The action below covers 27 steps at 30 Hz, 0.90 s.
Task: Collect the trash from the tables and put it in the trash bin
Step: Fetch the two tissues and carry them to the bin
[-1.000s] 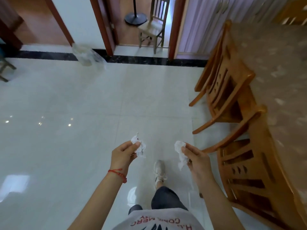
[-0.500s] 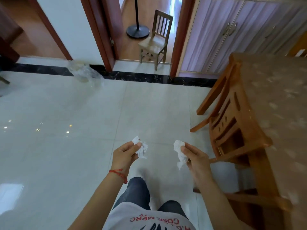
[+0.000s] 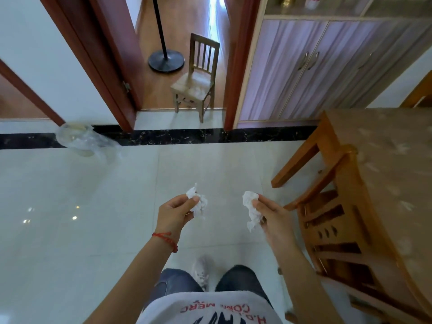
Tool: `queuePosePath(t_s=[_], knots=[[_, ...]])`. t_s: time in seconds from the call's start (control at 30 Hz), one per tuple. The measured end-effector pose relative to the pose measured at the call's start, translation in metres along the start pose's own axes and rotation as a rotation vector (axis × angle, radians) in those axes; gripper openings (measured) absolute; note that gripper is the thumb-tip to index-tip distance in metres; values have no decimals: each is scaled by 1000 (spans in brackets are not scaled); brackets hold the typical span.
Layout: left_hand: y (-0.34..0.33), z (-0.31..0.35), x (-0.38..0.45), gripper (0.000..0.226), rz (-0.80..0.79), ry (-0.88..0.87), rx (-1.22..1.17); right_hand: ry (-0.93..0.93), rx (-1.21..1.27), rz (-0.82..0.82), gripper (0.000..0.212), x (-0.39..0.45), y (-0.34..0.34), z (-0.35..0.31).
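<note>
My left hand [image 3: 174,212] pinches a crumpled white tissue [image 3: 197,201] between thumb and fingers. In my right hand [image 3: 272,215] hangs a second crumpled white tissue [image 3: 251,210], gripped at its top. Both hands are held out in front of me above the pale tiled floor. A small trash bin [image 3: 80,139] lined with a loose clear plastic bag stands on the floor at the far left, against the white wall, well ahead of my left hand.
A wooden table [image 3: 395,174] with a patterned cover and a wooden chair [image 3: 332,225] tucked against it fill the right side. Ahead, a doorway holds a small wooden chair [image 3: 197,79] and a black lamp stand [image 3: 166,59]. A purple cabinet [image 3: 311,66] lines the far right wall.
I have walked forward across the floor; the bin, doorway and cabinet are nearer and the table has slid back on my right. Both hands keep their tissues.
</note>
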<state>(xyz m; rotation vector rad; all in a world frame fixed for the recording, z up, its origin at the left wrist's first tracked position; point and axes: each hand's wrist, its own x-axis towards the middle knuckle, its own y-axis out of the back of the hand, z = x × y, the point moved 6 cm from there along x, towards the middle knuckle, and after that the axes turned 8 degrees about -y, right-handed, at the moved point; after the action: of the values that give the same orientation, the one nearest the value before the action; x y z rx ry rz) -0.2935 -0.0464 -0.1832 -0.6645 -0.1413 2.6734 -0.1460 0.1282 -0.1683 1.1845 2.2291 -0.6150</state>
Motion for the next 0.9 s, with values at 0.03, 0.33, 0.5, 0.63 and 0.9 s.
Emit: queuePosePath(t_s=[0.03,0.33,0.5,0.63,0.9], knots=[[-5,7,14,8,-7,-3,-2,1,4,11,18,9,-5,-8],[-68,50,155,15,-45,36,-35,29,-109,114,17,125,-37,-90],[-114,87,241,16,-40,0,-14,112,-197,120,12,202,-58,-156],[-150,117,301,14,-60,-6,0,116,-158,122,16,259,-71,-206],[-209,150,392,15,-114,41,5,124,-151,171,13,334,-88,-273]])
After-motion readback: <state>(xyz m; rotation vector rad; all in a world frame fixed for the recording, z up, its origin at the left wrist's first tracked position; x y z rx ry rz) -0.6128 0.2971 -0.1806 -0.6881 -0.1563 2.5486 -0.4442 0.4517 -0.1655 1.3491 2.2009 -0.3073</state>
